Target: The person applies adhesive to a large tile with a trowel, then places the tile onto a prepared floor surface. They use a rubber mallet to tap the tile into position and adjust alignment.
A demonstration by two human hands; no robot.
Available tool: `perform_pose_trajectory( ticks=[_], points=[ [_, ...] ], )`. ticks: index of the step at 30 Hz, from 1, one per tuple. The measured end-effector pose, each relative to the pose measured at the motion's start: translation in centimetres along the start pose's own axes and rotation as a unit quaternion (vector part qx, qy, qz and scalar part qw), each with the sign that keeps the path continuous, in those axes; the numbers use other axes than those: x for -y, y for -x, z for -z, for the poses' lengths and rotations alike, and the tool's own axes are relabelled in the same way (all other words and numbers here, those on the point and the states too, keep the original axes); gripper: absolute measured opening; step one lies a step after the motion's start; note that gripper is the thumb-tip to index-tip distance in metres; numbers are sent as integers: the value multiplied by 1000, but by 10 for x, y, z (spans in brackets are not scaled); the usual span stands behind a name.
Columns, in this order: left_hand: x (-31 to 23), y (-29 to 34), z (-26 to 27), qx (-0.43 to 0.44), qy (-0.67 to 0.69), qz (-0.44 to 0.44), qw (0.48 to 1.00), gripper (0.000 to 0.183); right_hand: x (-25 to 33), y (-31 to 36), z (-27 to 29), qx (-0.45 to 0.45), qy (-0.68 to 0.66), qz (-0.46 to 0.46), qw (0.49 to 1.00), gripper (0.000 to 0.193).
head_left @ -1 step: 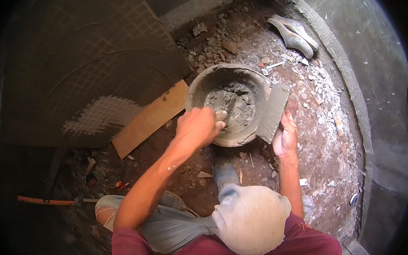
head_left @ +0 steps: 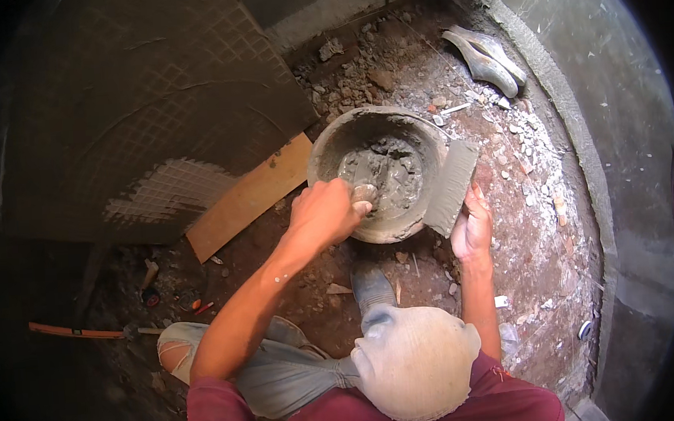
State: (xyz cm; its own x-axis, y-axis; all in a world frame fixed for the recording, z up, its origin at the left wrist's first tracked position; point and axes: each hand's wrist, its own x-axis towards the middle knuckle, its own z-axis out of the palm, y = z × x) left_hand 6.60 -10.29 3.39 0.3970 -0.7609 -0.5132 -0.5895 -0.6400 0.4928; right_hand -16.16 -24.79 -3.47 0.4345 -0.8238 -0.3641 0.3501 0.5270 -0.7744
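A round mortar tub [head_left: 324, 161] sits on the ground before me, holding wet grey mortar [head_left: 385, 173]. My left hand [head_left: 325, 210] reaches over its near left rim, fingers curled closed. A rounded, mortar-smeared end [head_left: 364, 193] shows at the fingers; the rest of whatever they grip is hidden. Beyond the tub's right rim, my right hand [head_left: 472, 224] is closed on a flat rectangular plastering trowel [head_left: 453, 186]. The trowel is tilted against the rim, its visible face coated with grey mortar.
Left of the tub, a wooden board [head_left: 251, 196] lies along the foot of a dark panel with a grid pattern [head_left: 174, 189]. Rubble [head_left: 379, 77] covers the ground behind. A pale shoe-like pair [head_left: 490, 61] lies at the back right, near the curved wall base [head_left: 580, 141].
My left hand and forearm have shifted very slightly. The trowel and tub look the same.
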Motion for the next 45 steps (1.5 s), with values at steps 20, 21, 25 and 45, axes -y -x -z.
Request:
perform_pose_trajectory(
  ticks=[20,21,25,45],
  points=[
    [42,95,-120,-282,301,-57,909,57,-55,25,-66,124,-363,-291,876,29],
    [46,94,-126,-320,286,-104,897,56,-59,24,-67,98,-355,-284,885,28],
    [64,94,-136,-377,246,-161,878,56,-74,19,-52,240,-139,-127,952,33],
    [34,68,-40,-235,343,17,909,53,122,-2,-201,401,-30,-145,904,33]
  ],
)
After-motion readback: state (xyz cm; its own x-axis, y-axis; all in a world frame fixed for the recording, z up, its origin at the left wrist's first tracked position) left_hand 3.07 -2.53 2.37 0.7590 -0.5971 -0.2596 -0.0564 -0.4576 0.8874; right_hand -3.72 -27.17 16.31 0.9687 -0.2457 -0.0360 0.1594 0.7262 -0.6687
